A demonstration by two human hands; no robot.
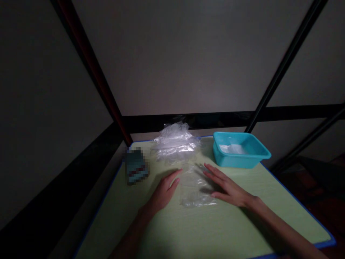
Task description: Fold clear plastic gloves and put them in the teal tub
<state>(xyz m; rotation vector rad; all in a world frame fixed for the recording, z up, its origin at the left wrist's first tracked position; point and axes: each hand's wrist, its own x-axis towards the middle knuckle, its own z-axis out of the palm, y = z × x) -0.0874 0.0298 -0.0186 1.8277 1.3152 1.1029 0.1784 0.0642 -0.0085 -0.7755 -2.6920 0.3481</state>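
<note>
One clear plastic bag (198, 197) lies on the table (172, 235), to the near left of the one turquoise basin (237, 162); I'd smooth it lightly with flat fingers so it doesn't crease. The left hand (163, 191) and right hand (230, 190) have fingers loosely spread, pinching nothing I can see. One plastic film pile (176, 144), layers uncountable, sits left of the basin.

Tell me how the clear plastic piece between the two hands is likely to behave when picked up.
The clear plastic piece would probably hang floppy, since it lies flat and wrinkled. It is likely very light: it looks thin enough for the green table to show through. Its glossy highlights suggest it may be somewhat slippery.
</note>
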